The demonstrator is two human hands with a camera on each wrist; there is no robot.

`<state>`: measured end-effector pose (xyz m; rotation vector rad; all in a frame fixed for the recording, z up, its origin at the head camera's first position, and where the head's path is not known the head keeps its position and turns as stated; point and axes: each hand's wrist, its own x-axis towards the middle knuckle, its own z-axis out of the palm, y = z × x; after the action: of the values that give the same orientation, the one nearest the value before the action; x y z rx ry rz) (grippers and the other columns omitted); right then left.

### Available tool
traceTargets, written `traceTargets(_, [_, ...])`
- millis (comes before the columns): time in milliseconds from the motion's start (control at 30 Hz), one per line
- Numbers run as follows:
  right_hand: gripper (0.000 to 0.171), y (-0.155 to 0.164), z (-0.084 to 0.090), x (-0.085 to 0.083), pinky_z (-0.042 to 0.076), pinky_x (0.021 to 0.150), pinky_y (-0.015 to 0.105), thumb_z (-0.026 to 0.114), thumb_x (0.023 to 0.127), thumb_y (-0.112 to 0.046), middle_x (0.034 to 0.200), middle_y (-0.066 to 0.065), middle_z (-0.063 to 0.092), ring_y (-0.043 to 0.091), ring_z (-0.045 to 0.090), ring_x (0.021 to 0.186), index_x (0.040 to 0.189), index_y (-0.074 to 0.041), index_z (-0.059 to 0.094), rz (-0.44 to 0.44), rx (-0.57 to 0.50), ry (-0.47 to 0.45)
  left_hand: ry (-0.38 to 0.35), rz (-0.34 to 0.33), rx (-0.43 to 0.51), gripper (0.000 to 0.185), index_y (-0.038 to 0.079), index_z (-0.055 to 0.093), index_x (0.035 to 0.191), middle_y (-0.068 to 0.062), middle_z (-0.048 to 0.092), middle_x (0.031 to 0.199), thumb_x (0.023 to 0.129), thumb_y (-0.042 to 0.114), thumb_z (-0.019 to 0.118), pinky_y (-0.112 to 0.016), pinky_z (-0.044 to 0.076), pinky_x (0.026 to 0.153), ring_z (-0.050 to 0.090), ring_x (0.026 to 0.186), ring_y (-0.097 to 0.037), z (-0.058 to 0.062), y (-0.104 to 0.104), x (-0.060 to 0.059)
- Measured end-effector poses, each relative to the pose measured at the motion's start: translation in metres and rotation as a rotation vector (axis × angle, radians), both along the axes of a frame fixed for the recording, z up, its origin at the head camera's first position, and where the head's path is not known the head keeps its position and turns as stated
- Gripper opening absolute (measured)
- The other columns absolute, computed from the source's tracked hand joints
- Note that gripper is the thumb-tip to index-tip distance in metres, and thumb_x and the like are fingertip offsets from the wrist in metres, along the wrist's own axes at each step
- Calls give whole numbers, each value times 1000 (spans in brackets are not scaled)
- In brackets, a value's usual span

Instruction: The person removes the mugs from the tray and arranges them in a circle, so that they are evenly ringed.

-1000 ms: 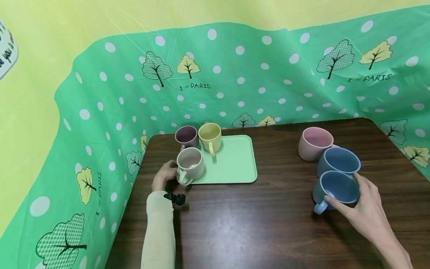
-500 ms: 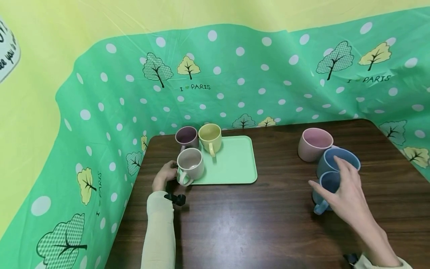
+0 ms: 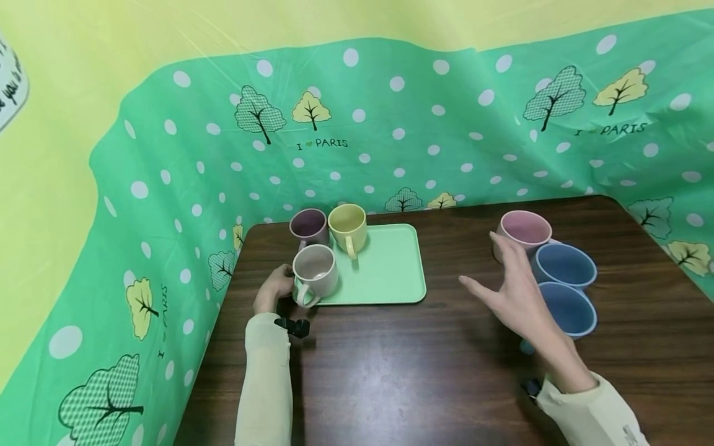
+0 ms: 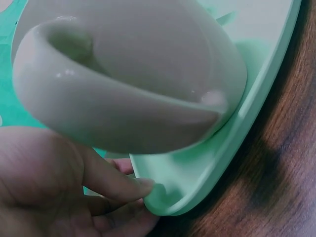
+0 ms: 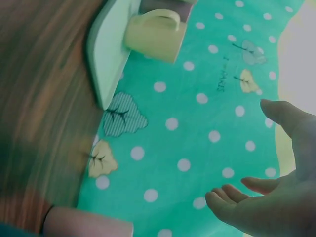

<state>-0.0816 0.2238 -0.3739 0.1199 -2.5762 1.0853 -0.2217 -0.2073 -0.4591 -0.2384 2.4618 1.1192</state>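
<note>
My left hand point(image 3: 274, 288) pinches the near left corner of a pale green tray point(image 3: 390, 266); in the left wrist view the thumb point(image 4: 133, 187) lies on its rim. Close above that corner stands a greyish-pink mug point(image 3: 323, 282), handle toward me. Behind it on the tray are a yellow mug point(image 3: 352, 238) and a purple mug point(image 3: 310, 228). My right hand point(image 3: 519, 294) is in the air on the right, thumb and fingers spread, holding nothing. It overlaps a pink mug point(image 3: 525, 229) and partly hides the nearer blue mug point(image 3: 571, 310). Another blue mug point(image 3: 566, 263) stands between these two.
The mugs on the right stand close together on the dark wooden table point(image 3: 385, 371). A green and yellow patterned cloth point(image 3: 401, 133) hangs along the back and sides. The tray's right half is bare.
My right hand has let go of the nearer blue mug, lifted, and moved left and away from me, toward the pink mug. The left hand and tray have stayed in place.
</note>
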Motion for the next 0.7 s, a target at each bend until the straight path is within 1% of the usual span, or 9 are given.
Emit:
traceTargets(100, [92, -11, 2, -9, 33, 98, 64, 79, 78, -29, 147, 23, 30, 44, 37, 127, 149, -5, 26, 19, -14, 2, -7, -5, -9, 56, -4, 38, 137, -24, 43, 136, 82, -7, 46, -37, 47, 85, 48, 107, -31, 1, 0, -1])
traceTargets(233, [90, -27, 4, -23, 34, 99, 61, 78, 78, -29, 146, 22, 31, 41, 38, 126, 148, -5, 28, 60, -40, 2, -9, -8, 1, 53, -5, 37, 136, -25, 43, 134, 83, -8, 45, -37, 49, 85, 50, 105, -30, 4, 2, -1])
traceTargets(333, [89, -43, 3, -32, 34, 101, 58, 77, 79, -31, 147, 21, 31, 39, 38, 128, 149, -6, 28, 109, -54, -25, -8, 0, 15, 53, -6, 37, 134, -26, 43, 133, 82, -9, 44, -39, 50, 87, 51, 103, -29, 4, 2, -2])
traceTargets(533, [91, -82, -6, -49, 36, 102, 54, 74, 81, -40, 149, 15, 29, 32, 37, 132, 151, -12, 23, 236, -64, -141, -12, -5, 12, 54, -6, 36, 137, -25, 42, 134, 83, -8, 44, -42, 49, 93, 50, 105, -30, 4, 3, -1])
traceTargets(633, [90, -101, -13, -57, 38, 103, 52, 74, 81, -40, 149, 13, 31, 30, 37, 133, 151, -12, 23, 294, -63, -168, -19, -10, 3, 54, -5, 35, 138, -24, 42, 135, 85, -6, 44, -41, 49, 92, 50, 105, -29, 4, 3, -2])
traceTargets(700, [89, -113, -18, -62, 37, 104, 50, 74, 81, -39, 149, 11, 32, 28, 37, 133, 150, -11, 25, 326, -66, -171, -19, -15, -4, 53, -5, 35, 137, -24, 43, 134, 85, -6, 44, -39, 49, 91, 50, 104, -29, 4, 3, -2])
